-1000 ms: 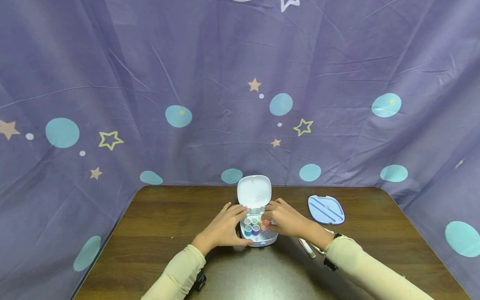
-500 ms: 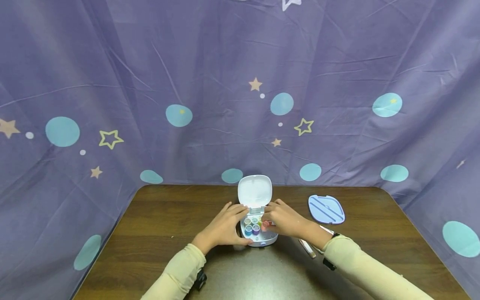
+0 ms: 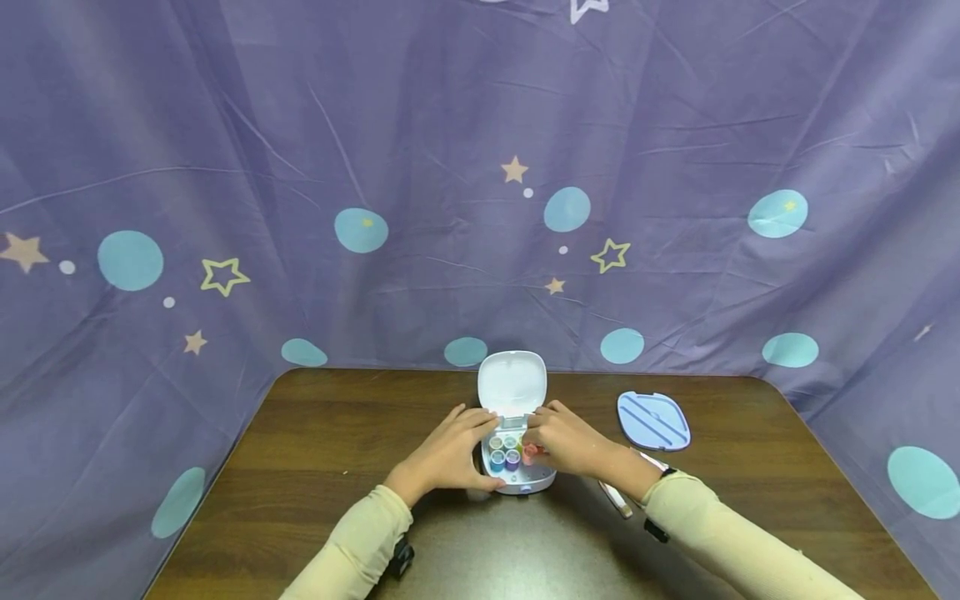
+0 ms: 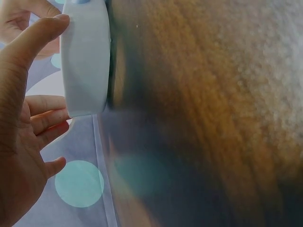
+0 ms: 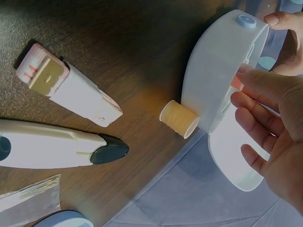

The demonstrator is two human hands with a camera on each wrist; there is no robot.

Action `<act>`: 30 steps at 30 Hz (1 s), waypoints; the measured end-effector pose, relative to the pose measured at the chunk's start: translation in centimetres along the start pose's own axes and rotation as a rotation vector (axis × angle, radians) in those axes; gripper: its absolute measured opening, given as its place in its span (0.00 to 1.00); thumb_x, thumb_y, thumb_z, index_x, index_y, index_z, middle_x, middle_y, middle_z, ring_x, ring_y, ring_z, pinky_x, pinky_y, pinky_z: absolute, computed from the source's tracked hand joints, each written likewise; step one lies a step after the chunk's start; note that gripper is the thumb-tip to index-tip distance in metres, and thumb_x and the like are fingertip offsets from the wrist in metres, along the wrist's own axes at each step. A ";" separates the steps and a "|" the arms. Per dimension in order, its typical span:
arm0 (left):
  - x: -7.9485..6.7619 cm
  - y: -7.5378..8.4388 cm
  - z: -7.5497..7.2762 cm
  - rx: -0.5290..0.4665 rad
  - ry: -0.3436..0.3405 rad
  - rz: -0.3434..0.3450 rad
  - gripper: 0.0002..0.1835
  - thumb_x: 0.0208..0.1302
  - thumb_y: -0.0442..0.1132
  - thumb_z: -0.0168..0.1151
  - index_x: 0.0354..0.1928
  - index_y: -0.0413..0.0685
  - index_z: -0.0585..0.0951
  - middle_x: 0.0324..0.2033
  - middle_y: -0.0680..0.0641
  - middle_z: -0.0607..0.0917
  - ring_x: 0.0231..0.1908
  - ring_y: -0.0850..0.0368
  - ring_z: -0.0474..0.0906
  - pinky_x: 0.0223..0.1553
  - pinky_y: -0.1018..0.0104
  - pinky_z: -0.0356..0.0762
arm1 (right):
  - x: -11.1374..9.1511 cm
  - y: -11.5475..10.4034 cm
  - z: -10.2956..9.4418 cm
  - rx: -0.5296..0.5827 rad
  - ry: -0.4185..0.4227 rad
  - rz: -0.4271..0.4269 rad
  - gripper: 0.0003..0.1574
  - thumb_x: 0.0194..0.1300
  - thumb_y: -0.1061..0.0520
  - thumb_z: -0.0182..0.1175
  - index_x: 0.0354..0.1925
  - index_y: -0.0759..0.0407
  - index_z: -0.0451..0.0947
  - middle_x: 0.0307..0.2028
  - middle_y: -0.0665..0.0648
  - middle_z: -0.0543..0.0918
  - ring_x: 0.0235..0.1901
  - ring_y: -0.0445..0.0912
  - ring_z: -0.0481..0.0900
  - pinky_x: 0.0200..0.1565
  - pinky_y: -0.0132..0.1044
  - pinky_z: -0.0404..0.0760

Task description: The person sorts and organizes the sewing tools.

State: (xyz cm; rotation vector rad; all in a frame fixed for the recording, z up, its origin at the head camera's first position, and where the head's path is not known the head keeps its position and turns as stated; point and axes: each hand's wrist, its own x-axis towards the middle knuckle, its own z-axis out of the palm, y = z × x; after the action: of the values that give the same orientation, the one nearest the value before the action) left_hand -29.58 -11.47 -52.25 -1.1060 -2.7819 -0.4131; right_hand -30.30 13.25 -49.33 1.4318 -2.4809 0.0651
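Note:
A white sewing box [image 3: 528,488] stands on the table with its lid [image 3: 512,383] raised. My left hand [image 3: 450,452] grips the box's left side, thumb at the front edge and fingers toward the back. Inside stand several thread spools, among them a blue spool [image 3: 497,461], a purple spool [image 3: 512,460] and a yellow-green spool [image 3: 521,444] partly behind my right fingers. My right hand [image 3: 566,437] pinches a coral-red thread spool [image 3: 528,455] at the box's right side. In the right wrist view the thumb covers most of that red spool [image 5: 236,83].
On the table right of the box lie a yellow-orange thread spool [image 5: 180,118], a folded tape measure [image 5: 71,86], a white tool with a dark tip [image 5: 57,145] and a clear packet of needles [image 5: 32,195]. Farther right is a light-blue slotted tray [image 3: 652,420]. A purple curtain [image 3: 420,167] hangs behind.
The right hand has shifted very slightly, and the coral-red spool sits a little lower among the others. The left hand keeps its grip on the box.

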 end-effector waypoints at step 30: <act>0.0 -0.1 0.4 0.018 0.003 -0.007 0.53 0.47 0.68 0.75 0.69 0.42 0.75 0.67 0.45 0.77 0.70 0.47 0.70 0.74 0.38 0.59 | -0.1 -0.3 1.5 -0.292 0.090 -0.163 0.12 0.57 0.44 0.72 0.26 0.46 0.81 0.26 0.44 0.78 0.33 0.43 0.74 0.47 0.40 0.72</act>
State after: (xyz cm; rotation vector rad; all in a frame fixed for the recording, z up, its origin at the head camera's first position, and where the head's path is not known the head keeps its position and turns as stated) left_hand -29.64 -11.45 -52.67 -1.0908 -2.7826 -0.3900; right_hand -30.38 12.89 -50.84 1.4610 -2.1854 -0.2498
